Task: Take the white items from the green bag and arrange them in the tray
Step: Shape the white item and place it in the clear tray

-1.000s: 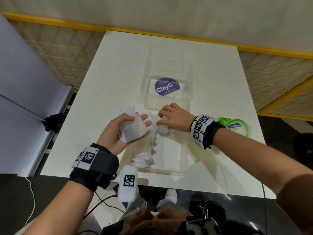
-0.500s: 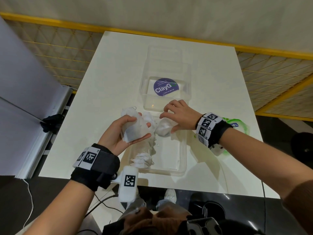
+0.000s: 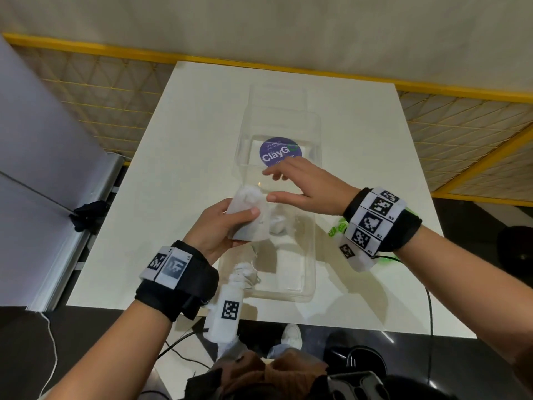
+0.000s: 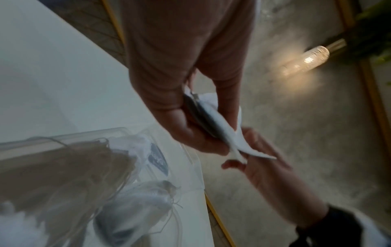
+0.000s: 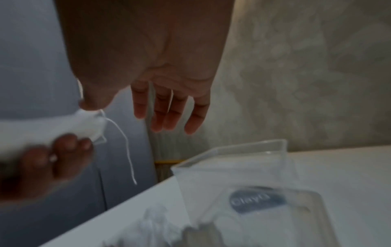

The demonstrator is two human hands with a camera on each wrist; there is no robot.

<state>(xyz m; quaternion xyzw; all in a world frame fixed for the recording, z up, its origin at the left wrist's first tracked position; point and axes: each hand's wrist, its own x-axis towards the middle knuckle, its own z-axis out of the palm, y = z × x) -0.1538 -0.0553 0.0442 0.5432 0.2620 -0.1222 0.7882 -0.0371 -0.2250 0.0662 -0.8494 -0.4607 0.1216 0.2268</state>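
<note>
Luckily the left hand [image 3: 222, 226] pinched the white pouches [image 3: 248, 219]; the right hand [image 3: 302, 186] hung spread, and one pouch could slip past the tray [image 3: 310, 255].

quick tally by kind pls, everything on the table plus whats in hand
white fabric pouches: 4 (1 in the left hand, about 3 in the near tray)
clear plastic trays: 2
green bag: 1, partly hidden
total: 7

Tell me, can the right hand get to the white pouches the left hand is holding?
Probably yes. The right hand hovers open and empty just beside the stack of flat white fabric pouches gripped in the left hand, above the clear plastic tray. Nothing lies between them.
</note>
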